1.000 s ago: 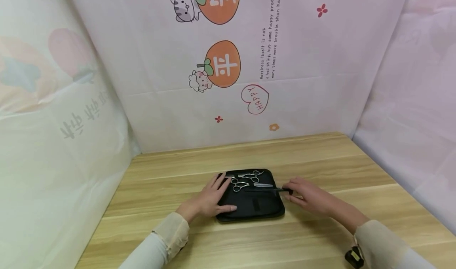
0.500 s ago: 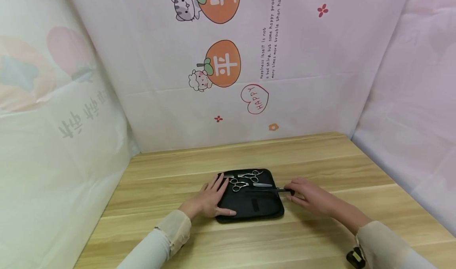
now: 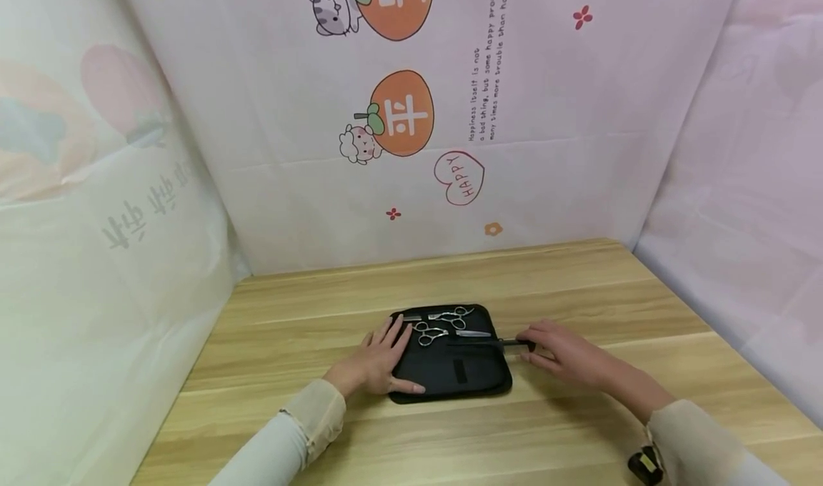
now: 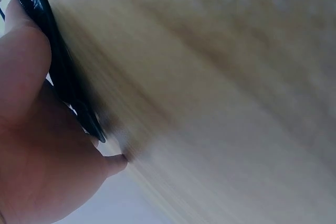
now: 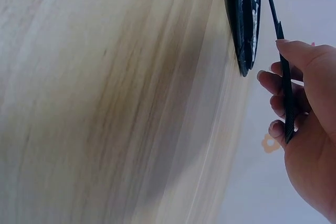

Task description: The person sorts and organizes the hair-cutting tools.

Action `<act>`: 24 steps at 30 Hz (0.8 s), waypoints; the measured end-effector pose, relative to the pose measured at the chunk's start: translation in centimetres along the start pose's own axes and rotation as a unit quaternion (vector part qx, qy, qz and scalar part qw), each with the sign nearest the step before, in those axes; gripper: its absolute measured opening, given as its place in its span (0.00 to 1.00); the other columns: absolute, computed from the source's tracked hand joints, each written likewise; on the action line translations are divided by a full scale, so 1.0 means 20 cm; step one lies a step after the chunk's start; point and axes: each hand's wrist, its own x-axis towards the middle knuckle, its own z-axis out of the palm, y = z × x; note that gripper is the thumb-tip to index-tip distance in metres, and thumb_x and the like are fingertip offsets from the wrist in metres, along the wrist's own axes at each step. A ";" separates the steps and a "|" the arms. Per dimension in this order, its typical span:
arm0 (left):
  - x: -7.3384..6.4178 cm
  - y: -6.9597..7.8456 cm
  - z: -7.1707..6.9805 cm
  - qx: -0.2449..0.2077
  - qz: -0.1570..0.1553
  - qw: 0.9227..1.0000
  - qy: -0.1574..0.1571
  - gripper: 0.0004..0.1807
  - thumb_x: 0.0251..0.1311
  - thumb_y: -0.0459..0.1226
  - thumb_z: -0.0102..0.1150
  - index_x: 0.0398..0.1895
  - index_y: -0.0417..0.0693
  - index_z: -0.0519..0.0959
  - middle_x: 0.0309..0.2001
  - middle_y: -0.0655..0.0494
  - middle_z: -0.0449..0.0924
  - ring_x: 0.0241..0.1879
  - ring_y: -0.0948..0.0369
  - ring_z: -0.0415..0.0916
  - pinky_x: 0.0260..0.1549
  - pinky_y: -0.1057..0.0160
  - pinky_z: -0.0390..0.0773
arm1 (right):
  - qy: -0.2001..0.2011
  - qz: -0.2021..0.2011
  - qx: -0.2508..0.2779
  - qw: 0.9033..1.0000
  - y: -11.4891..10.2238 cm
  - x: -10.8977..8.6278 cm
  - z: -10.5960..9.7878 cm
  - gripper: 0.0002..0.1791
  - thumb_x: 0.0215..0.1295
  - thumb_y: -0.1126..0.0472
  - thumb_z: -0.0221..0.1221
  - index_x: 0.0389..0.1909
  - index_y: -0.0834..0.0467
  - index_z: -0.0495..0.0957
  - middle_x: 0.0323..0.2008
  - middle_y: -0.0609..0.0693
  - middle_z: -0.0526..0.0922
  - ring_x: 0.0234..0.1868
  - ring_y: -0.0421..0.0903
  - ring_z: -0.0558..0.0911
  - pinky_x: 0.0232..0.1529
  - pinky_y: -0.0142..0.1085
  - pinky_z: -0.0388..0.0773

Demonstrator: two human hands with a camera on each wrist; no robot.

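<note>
A black case (image 3: 437, 382) lies flat and opened out on the table. Two pairs of silver scissors, one farther back (image 3: 458, 320) and one nearer (image 3: 432, 336), are strapped into it. My left hand (image 3: 376, 364) rests on the case's left side with fingers spread, and the left wrist view shows it at the case edge (image 4: 63, 72). My right hand (image 3: 562, 354) holds a slim black comb-like tool (image 5: 287, 87) by its handle, right of the case. The tool's thin end reaches over the case; whether it has teeth cannot be seen.
Wood-grain table (image 3: 308, 307) surrounds the case. A printed cloth (image 3: 289, 207) stands behind, with more cloth walls on the left and right. A small black device (image 3: 645, 464) with a yellow label sits at the right wrist.
My right hand has moved slightly to the right with the black tool, so more of its handle end lies past the case. My left hand has stayed on the case.
</note>
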 end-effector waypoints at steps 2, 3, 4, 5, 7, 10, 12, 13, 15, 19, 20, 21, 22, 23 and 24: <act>0.00 0.00 -0.01 -0.002 0.001 1.000 0.002 0.66 0.55 0.75 0.54 0.84 0.48 0.40 0.83 0.43 0.30 0.81 0.45 0.29 0.74 0.37 0.47 | 0.001 -0.004 -0.001 1.000 0.01 0.00 0.00 0.15 0.72 0.60 0.62 0.55 0.62 0.82 0.47 0.47 0.81 0.48 0.45 0.80 0.48 0.47 0.79; 0.00 0.00 -0.01 0.001 0.001 1.000 0.002 0.65 0.56 0.75 0.54 0.84 0.48 0.40 0.83 0.43 0.31 0.81 0.45 0.30 0.74 0.37 0.47 | 0.002 -0.007 -0.003 1.000 0.01 0.00 -0.01 0.15 0.72 0.60 0.63 0.55 0.62 0.82 0.47 0.47 0.81 0.48 0.45 0.80 0.47 0.47 0.79; 0.00 0.00 -0.01 0.002 0.002 1.000 0.003 0.65 0.56 0.75 0.54 0.84 0.47 0.40 0.83 0.43 0.31 0.81 0.45 0.30 0.74 0.37 0.48 | 0.004 -0.010 -0.005 1.000 0.01 -0.01 -0.01 0.15 0.72 0.60 0.63 0.54 0.62 0.82 0.47 0.47 0.81 0.48 0.44 0.80 0.47 0.46 0.79; 0.00 0.00 -0.01 0.003 0.002 1.000 0.003 0.65 0.56 0.75 0.55 0.84 0.47 0.40 0.83 0.43 0.31 0.81 0.45 0.30 0.74 0.37 0.48 | 0.004 -0.012 -0.006 1.000 0.02 -0.01 -0.01 0.14 0.72 0.60 0.63 0.54 0.62 0.82 0.47 0.47 0.81 0.48 0.44 0.80 0.47 0.46 0.79; 0.00 0.00 -0.01 0.002 0.003 1.000 0.004 0.65 0.56 0.75 0.55 0.84 0.47 0.41 0.83 0.43 0.32 0.81 0.44 0.31 0.74 0.36 0.48 | 0.006 -0.016 -0.008 1.000 0.02 -0.01 -0.01 0.15 0.72 0.60 0.63 0.54 0.62 0.82 0.47 0.47 0.81 0.48 0.44 0.80 0.47 0.46 0.80; 0.00 0.00 -0.02 0.002 0.002 1.000 0.003 0.65 0.56 0.75 0.55 0.84 0.47 0.41 0.83 0.43 0.31 0.81 0.45 0.30 0.74 0.37 0.48 | 0.010 -0.022 -0.010 1.000 0.02 -0.02 -0.02 0.15 0.72 0.61 0.63 0.54 0.63 0.82 0.47 0.47 0.81 0.48 0.44 0.80 0.47 0.46 0.80; 0.00 0.00 -0.02 0.001 0.001 1.000 0.002 0.65 0.56 0.75 0.54 0.84 0.48 0.41 0.83 0.43 0.32 0.81 0.45 0.31 0.74 0.37 0.48 | 0.012 -0.024 -0.011 1.000 0.02 -0.03 -0.03 0.15 0.71 0.61 0.63 0.54 0.63 0.82 0.47 0.47 0.81 0.47 0.44 0.80 0.47 0.46 0.80; 0.00 0.01 -0.02 0.002 0.000 1.000 0.002 0.65 0.56 0.75 0.54 0.84 0.48 0.41 0.83 0.43 0.32 0.81 0.45 0.31 0.74 0.37 0.48 | 0.014 -0.026 -0.011 1.000 0.02 -0.03 -0.03 0.15 0.71 0.61 0.63 0.54 0.63 0.82 0.47 0.47 0.81 0.47 0.44 0.80 0.47 0.46 0.80; 0.00 0.01 -0.02 0.001 -0.002 1.000 0.000 0.65 0.56 0.75 0.54 0.84 0.48 0.42 0.83 0.44 0.32 0.81 0.45 0.31 0.74 0.37 0.48 | 0.015 -0.028 -0.011 0.999 0.03 -0.04 -0.04 0.14 0.71 0.61 0.63 0.54 0.63 0.82 0.46 0.47 0.81 0.46 0.44 0.80 0.46 0.46 0.80; 0.00 0.01 -0.02 0.003 -0.005 1.000 0.000 0.65 0.55 0.75 0.55 0.84 0.48 0.42 0.83 0.44 0.33 0.81 0.45 0.32 0.74 0.38 0.48 | 0.019 -0.032 -0.014 0.999 0.03 -0.06 -0.04 0.13 0.71 0.62 0.64 0.53 0.61 0.83 0.45 0.46 0.81 0.46 0.43 0.80 0.46 0.45 0.80; 0.00 0.01 -0.01 0.003 -0.006 1.000 0.000 0.65 0.55 0.75 0.55 0.84 0.48 0.42 0.83 0.44 0.33 0.81 0.45 0.32 0.74 0.37 0.48 | 0.017 -0.030 -0.014 0.999 0.04 -0.06 -0.04 0.13 0.70 0.62 0.64 0.53 0.61 0.83 0.46 0.46 0.82 0.47 0.44 0.80 0.46 0.46 0.80; 0.00 0.00 -0.01 0.001 -0.005 1.000 0.003 0.65 0.55 0.75 0.55 0.84 0.48 0.42 0.83 0.44 0.33 0.81 0.45 0.32 0.74 0.37 0.47 | 0.017 -0.029 -0.014 0.999 0.04 -0.07 -0.05 0.13 0.70 0.62 0.64 0.53 0.61 0.83 0.46 0.46 0.82 0.47 0.44 0.80 0.46 0.46 0.80; 0.01 0.00 0.00 0.000 -0.004 1.000 0.004 0.65 0.55 0.75 0.55 0.84 0.48 0.42 0.83 0.44 0.32 0.81 0.45 0.31 0.74 0.37 0.47 | 0.014 -0.027 -0.012 0.999 0.04 -0.07 -0.05 0.13 0.70 0.61 0.64 0.53 0.61 0.83 0.46 0.45 0.82 0.47 0.44 0.80 0.46 0.46 0.80; 0.01 -0.01 0.01 0.001 -0.005 1.000 0.004 0.66 0.55 0.75 0.55 0.84 0.48 0.41 0.83 0.44 0.31 0.81 0.46 0.30 0.74 0.37 0.47 | 0.012 -0.025 -0.011 1.000 0.05 -0.08 -0.05 0.14 0.70 0.61 0.64 0.53 0.61 0.83 0.46 0.45 0.82 0.47 0.44 0.80 0.46 0.46 0.79; 0.01 -0.01 0.01 0.001 -0.005 1.000 0.005 0.66 0.55 0.75 0.56 0.84 0.48 0.41 0.83 0.44 0.31 0.81 0.45 0.30 0.74 0.37 0.47 | 0.010 -0.024 -0.009 1.000 0.05 -0.08 -0.05 0.14 0.70 0.61 0.64 0.53 0.61 0.83 0.46 0.45 0.82 0.47 0.44 0.80 0.46 0.45 0.80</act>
